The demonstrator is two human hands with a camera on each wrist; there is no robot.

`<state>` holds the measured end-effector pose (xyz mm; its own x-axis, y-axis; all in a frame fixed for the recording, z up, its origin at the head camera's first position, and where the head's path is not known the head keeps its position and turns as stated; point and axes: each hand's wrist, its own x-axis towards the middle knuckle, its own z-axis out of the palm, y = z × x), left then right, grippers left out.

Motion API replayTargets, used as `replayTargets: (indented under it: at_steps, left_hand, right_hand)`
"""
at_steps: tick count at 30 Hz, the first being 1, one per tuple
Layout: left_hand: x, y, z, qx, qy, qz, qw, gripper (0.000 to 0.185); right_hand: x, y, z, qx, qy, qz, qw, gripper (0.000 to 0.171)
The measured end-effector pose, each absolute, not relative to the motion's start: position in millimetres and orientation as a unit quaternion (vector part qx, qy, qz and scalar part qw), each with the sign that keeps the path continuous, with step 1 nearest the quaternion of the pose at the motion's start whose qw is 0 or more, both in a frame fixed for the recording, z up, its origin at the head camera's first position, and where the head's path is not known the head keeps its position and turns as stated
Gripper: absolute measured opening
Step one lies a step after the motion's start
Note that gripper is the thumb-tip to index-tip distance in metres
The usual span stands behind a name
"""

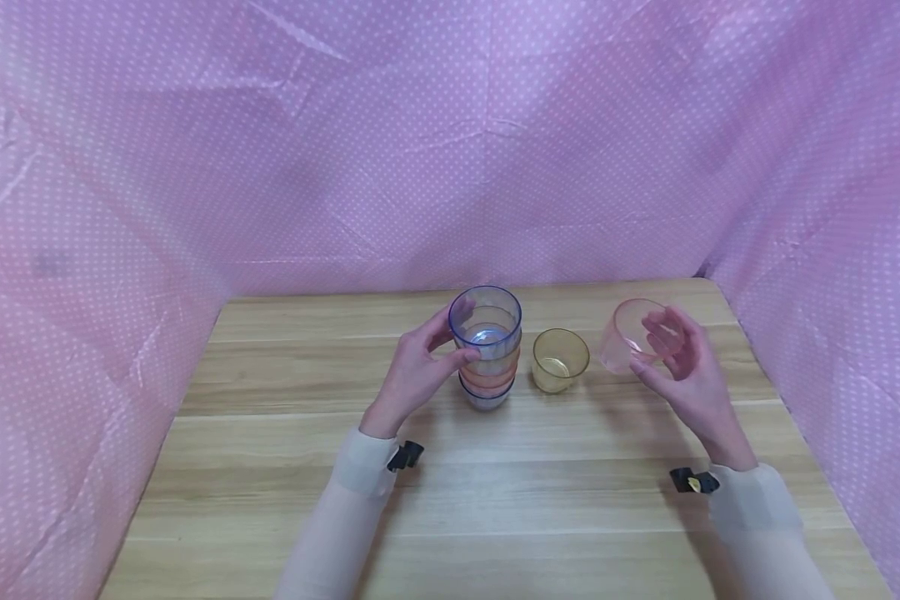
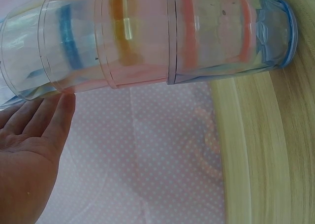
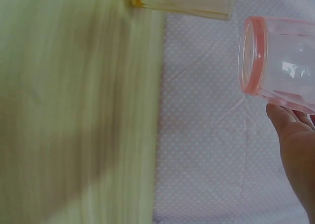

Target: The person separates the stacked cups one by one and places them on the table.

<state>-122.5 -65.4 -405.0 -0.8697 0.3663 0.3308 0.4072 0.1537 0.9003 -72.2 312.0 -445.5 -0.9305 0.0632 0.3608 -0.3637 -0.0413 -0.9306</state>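
The stack of cups (image 1: pixel 486 354) stands upright on the bench (image 1: pixel 270 467), near its middle, with a blue-rimmed cup on top and pink and clear cups nested beneath. The left hand (image 1: pixel 412 375) steadies this stack from its left side: the fingers (image 1: pixel 438 332) curl around the upper cup and the thumb presses the near wall, probably so that the stack does not tip.

The yellow cup (image 1: pixel 560 359) stands alone on the bench just right of the stack, untouched.

The right hand (image 1: pixel 682 367) holds the pink cup (image 1: pixel 633 335) above the bench at the far right, tilted on its side. The fingers are loosely curved and cradle the cup's wall from the right; the grip is light, not clamped.
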Motion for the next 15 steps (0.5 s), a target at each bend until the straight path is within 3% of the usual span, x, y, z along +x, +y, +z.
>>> replayTargets:
  at_steps: [7,15]
  left_hand:
    - [-121.9,-64.9,-405.0,-0.251,-0.763,-0.595,0.018,0.071]
    - [-120.9,-64.4,-405.4,-0.257,-0.760,-0.597,0.023,0.073]
  right_hand:
    - [-73.9,314.9,-456.5,0.086,-0.705,0.694,0.121,0.082]
    - [-77.4,316.3,-468.2,0.075,-0.722,0.679,0.110,0.086]
